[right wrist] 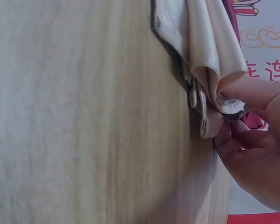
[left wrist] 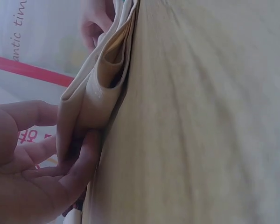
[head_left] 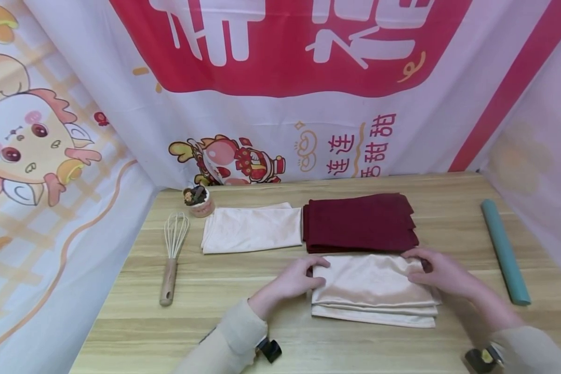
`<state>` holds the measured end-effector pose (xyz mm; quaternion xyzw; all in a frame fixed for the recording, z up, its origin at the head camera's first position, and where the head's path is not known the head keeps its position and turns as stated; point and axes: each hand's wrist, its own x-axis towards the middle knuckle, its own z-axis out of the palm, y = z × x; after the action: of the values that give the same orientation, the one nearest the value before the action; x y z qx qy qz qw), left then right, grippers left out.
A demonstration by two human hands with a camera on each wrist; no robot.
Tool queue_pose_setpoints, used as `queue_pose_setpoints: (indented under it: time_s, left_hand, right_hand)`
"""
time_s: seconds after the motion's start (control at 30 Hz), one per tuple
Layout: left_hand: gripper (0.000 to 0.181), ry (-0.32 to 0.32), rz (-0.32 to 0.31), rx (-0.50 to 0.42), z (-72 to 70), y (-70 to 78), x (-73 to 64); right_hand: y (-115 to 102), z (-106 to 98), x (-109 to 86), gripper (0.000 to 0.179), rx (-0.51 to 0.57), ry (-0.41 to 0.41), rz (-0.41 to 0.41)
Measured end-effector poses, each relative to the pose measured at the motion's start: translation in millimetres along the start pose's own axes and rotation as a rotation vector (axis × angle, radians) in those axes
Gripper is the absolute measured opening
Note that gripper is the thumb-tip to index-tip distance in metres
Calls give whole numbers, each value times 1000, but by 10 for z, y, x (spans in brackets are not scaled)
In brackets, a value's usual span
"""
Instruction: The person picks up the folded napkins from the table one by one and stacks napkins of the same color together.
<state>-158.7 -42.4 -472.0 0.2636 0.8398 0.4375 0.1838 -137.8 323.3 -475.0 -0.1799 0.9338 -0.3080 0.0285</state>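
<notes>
A folded cream satin cloth [head_left: 369, 283] lies in layers at the near right of the table, just in front of a folded dark red cloth [head_left: 360, 223]. My left hand [head_left: 297, 276] holds its left end; the left wrist view shows fingers curled under the folded layers [left wrist: 95, 100] and the thumb side against the top. At the opposite end, my right hand [head_left: 437, 272] pinches the cloth's far right corner. In the right wrist view, thumb and fingers [right wrist: 226, 144] close on the bunched folds [right wrist: 205, 51]. Some fingertips are hidden behind the fabric.
Left of the dark red cloth lies another folded cream cloth [head_left: 254, 228]. A whisk [head_left: 170, 265] and a small decorated cup [head_left: 200, 201] stand farther left. A teal rolling-pin-like cylinder [head_left: 505, 252] lies along the right side. Printed curtains [head_left: 271, 114] border the table [head_left: 135, 332].
</notes>
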Motion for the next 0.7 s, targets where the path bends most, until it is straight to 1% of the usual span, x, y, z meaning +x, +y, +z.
queue_pose_setpoints:
  time_s: [0.17, 0.4, 0.57, 0.7]
  left_hand:
    - [36, -8, 17, -33, 32, -14, 13]
    - [35, -15, -5, -105, 85, -28, 27]
    - [34, -29, -14, -149, 101, -6, 27]
    - [32, -47, -34, -170, 117, 10, 28]
  right_hand:
    - [-26, 21, 9, 41, -18, -4, -13]
    - [-48, 47, 8, 36, 35, -24, -25]
    - [-66, 63, 8, 34, 39, -23, -56]
    - [-84, 76, -2, 33, 43, -9, -98]
